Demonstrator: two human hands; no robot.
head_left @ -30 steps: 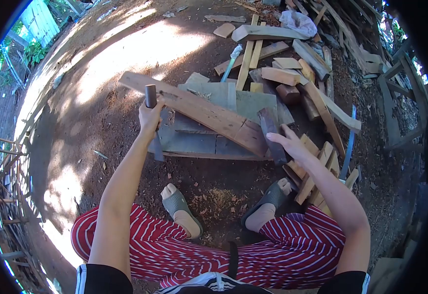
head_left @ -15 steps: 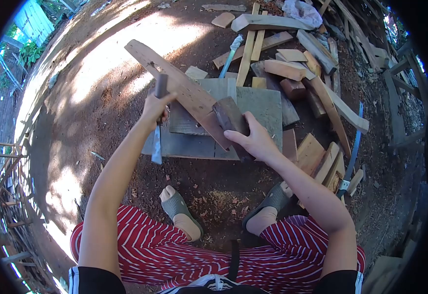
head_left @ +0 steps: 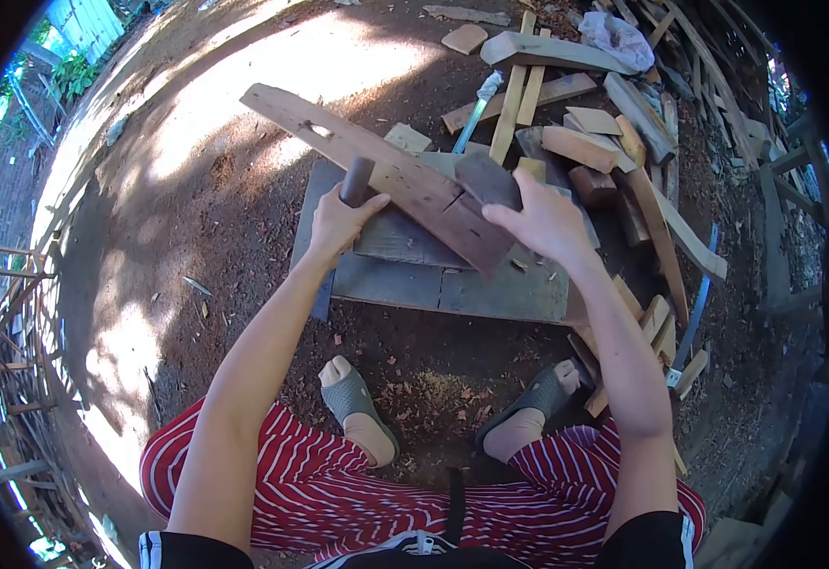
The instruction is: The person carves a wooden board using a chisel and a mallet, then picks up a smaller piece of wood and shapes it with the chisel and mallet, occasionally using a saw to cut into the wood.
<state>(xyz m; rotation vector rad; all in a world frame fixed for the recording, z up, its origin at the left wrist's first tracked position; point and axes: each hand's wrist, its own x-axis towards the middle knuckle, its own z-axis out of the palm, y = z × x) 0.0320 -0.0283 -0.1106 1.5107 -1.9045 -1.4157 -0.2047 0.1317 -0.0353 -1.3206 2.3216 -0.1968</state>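
Note:
My left hand (head_left: 337,223) is closed around a chisel (head_left: 358,178); its round dark handle sticks up above the fist and its flat blade points down below. Under and beside that hand lies a long brown wooden board (head_left: 396,180), slanted, with a slot through it near the far end and a dark line across it near the close end. My right hand (head_left: 547,223) grips a dark wooden block (head_left: 487,178) with the thumb on its near side, over the board's close end. Grey planks (head_left: 386,289) lie beneath the board as a low work surface.
Wood offcuts (head_left: 580,147) are heaped at the right, beside a hand saw (head_left: 702,294) with a long bluish blade. A tool with a wrapped handle (head_left: 488,87) stands behind the planks. A plastic bag (head_left: 614,40) lies at the back. Shavings (head_left: 424,398) cover the ground between the feet.
My left hand has moved right with the chisel, closer to the board. My right hand has moved up and right with the block. The board's close end sits farther right.

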